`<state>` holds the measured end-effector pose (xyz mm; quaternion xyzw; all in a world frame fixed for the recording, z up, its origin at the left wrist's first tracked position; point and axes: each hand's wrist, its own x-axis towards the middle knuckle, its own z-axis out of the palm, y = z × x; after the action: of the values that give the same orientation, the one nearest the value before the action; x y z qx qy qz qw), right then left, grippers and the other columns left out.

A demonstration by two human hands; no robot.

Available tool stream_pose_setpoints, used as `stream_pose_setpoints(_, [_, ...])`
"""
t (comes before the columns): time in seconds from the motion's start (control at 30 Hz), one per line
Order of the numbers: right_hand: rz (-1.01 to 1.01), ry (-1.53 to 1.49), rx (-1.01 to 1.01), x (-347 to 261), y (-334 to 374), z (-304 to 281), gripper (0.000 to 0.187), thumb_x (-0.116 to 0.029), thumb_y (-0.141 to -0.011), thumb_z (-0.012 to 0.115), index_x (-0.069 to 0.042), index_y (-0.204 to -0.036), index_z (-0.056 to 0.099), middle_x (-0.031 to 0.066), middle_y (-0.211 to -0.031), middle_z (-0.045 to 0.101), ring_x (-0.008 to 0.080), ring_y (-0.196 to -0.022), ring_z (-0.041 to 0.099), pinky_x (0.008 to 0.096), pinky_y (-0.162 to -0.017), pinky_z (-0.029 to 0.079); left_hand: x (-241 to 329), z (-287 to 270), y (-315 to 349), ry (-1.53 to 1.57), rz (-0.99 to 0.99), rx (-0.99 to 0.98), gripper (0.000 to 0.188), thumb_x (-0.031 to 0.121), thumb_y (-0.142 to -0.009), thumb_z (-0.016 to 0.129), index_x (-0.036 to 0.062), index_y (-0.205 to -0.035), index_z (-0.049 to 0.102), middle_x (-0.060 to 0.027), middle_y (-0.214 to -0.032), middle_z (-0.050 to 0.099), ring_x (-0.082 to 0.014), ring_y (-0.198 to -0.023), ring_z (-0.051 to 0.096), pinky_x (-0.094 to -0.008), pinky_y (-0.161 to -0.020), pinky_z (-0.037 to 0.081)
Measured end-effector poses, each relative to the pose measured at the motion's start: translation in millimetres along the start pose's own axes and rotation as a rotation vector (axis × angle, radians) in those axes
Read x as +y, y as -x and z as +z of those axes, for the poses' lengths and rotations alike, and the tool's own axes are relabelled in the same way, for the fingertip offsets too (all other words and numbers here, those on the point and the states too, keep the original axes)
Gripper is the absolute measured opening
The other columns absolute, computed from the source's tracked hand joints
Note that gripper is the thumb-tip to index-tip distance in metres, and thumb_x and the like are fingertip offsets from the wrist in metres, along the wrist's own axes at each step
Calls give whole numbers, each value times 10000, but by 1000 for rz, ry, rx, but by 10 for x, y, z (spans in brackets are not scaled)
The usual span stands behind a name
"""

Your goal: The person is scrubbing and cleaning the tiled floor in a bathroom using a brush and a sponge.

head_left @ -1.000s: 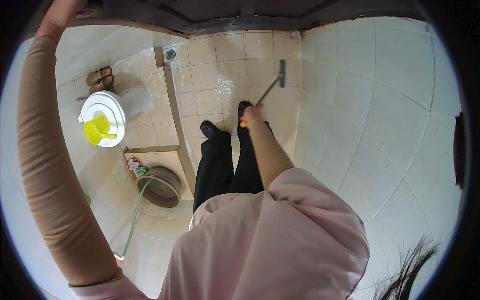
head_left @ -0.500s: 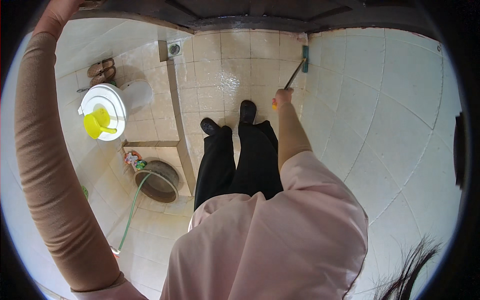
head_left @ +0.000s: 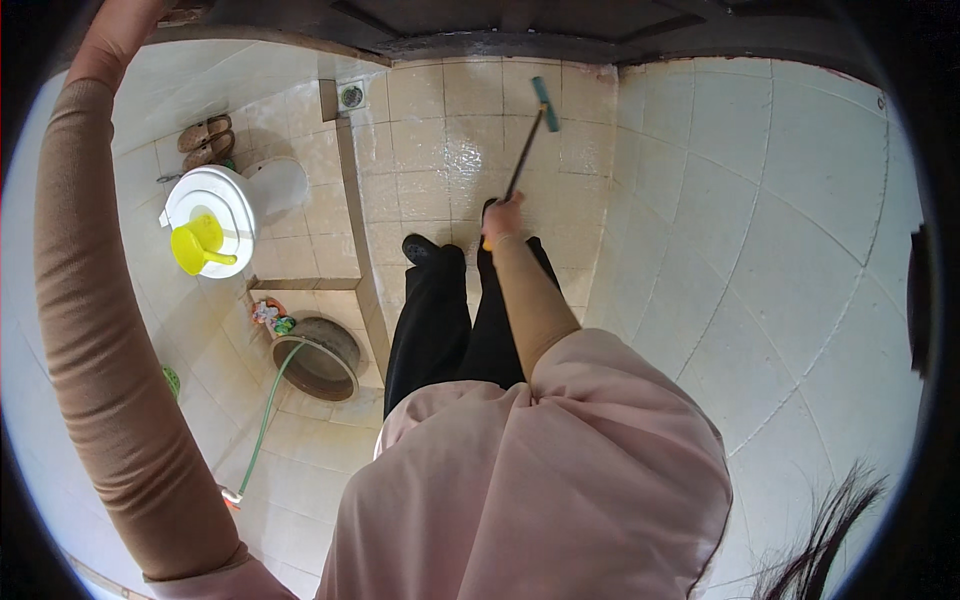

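My right hand (head_left: 504, 217) is closed around the handle of a floor squeegee (head_left: 524, 158), a dark stick with a yellow end and a narrow teal head. That head (head_left: 549, 116) rests on the wet beige tiles, away from both the right wall and the dark door. My left arm stretches up along the left side. Its hand (head_left: 120, 38) is cut off by the upper rim, so the fingers are hidden. My feet, in black clogs (head_left: 420, 249), stand on the tiles below the squeegee.
To the left, a yellow dipper (head_left: 197, 245) sits on the closed white toilet (head_left: 245, 215). A green hose (head_left: 262, 425) runs into a round basin (head_left: 340, 350). Brown slippers (head_left: 205, 140) lean near the wall. A raised tile ledge (head_left: 352, 200) borders the floor; a drain (head_left: 351, 96) lies beyond.
My right hand has swung left, pulling the squeegee head away from the foot of the right wall and onto the open floor tiles. My left arm stays nearly still.
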<state>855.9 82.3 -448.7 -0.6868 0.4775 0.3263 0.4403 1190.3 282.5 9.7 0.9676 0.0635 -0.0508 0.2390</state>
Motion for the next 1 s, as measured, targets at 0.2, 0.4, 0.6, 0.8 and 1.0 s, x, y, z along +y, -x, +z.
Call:
stream_pose_setpoints(0.2, [127,-284,94,-401,-1275,-863,626,-108,-896,453,-135,-1450,162,272,-1020,613,355,-667,667,418,-489,534,-105,-22,-79,150,50,-179,853,691,-875,442,-131,-902,670,-178,-862,691,-210,-677,628,-344,-658,577])
stream_pose_setpoints(0.4, [91,-113,21,-731,-1126,-319,627,-68,-881,443,-93,-1443,165,269,-1061,602,335,-674,671,417,-555,558,-70,-34,-77,137,63,-181,841,677,-875,464,-135,-991,647,-187,-873,692,-201,-691,630,-347,-684,574])
stream_pose_setpoints(0.6, [49,10,-208,-480,32,839,594,-92,-903,439,-74,-1434,174,304,-1061,606,409,-920,648,480,-821,522,158,168,307,-75,160,28,770,705,-837,490,-17,-680,708,-89,-550,572,-149,-536,471,-272,-534,378])
stream_pose_setpoints(0.8, [-364,294,-20,123,-207,698,553,-118,-864,486,37,-1349,269,291,-907,650,414,-813,663,491,-753,534,159,114,340,-227,318,204,753,688,-836,507,-22,-698,715,-111,-616,622,-185,-626,536,-293,-647,436])
stream_pose_setpoints(1.0, [88,32,139,-249,-822,-473,496,-103,-895,434,37,-1339,263,170,-774,634,268,-510,617,374,-517,536,150,-52,309,-143,195,22,733,659,-844,503,-32,-733,720,-121,-602,589,-210,-624,554,-311,-657,442])
